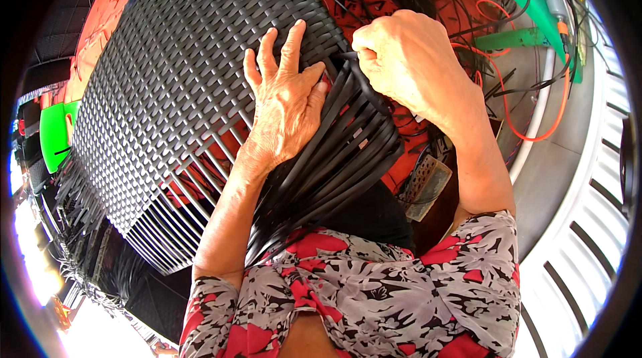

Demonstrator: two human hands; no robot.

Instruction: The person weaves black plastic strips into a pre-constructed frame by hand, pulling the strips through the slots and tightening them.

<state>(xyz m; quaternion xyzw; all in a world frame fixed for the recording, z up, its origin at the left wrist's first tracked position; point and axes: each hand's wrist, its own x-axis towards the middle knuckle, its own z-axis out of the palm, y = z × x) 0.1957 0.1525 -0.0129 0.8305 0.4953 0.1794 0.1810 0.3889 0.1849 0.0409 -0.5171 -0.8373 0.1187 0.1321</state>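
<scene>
Woven panel [180, 70] | top cut off | hands [284, 110]: right one [408, 57] clenched, inside hidden

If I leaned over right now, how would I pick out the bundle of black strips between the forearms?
Find the large dark woven panel spread across the left, then its right edge, where the left hand lies. From between it and the closed right hand, the bundle of flat black strips fans downward. Unlike the panel's interlaced weave, these strips are loose, bunched side by side.

Left hand [286, 109] on a black woven panel [187, 57], right hand [409, 60] curled near its edge
</scene>
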